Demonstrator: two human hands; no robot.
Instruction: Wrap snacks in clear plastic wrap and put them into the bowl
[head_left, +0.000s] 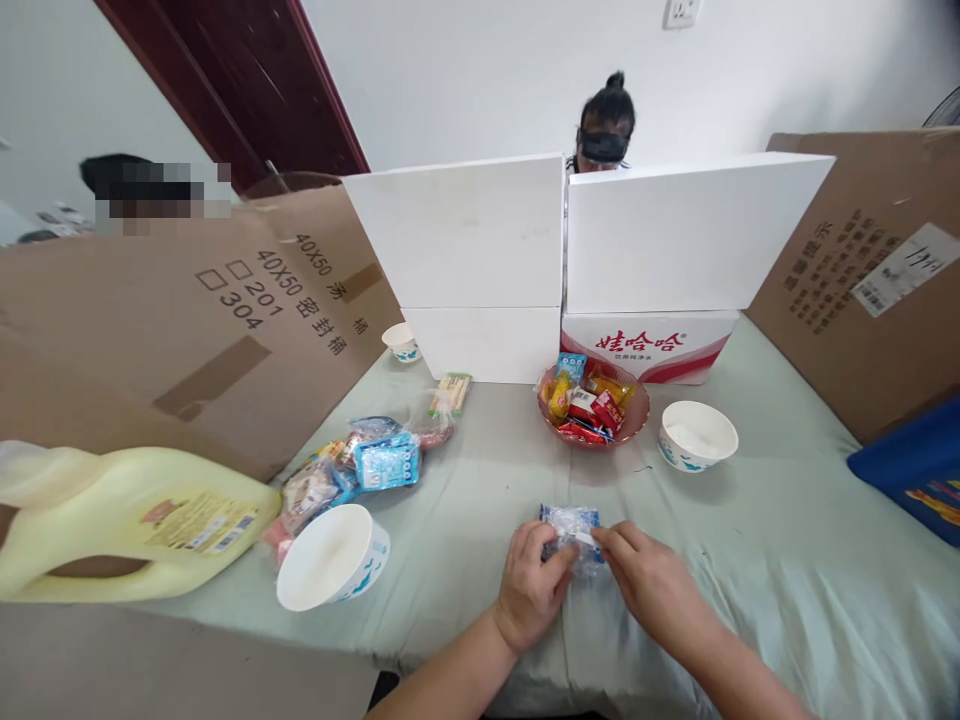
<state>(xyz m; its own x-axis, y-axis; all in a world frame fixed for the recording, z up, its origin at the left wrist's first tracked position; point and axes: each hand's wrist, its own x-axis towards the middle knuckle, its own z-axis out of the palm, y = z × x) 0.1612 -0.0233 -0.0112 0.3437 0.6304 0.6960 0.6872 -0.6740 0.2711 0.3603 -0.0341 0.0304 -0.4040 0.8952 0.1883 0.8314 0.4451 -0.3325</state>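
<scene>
A small clear plastic packet with blue edges lies on the cloth near the table's front edge, its contents hard to make out. My left hand presses on its left side with curled fingers and thumb. From the other side, my right hand pinches the packet's right edge between thumb and fingers. Beyond my hands sits a reddish glass bowl of wrapped snacks. A white paper bowl stands to its right.
On the left are a pile of packaged snacks, a tilted paper bowl and a yellow jug. White boxes and cardboard panels wall the table. A blue container is at right. A person is behind the boxes.
</scene>
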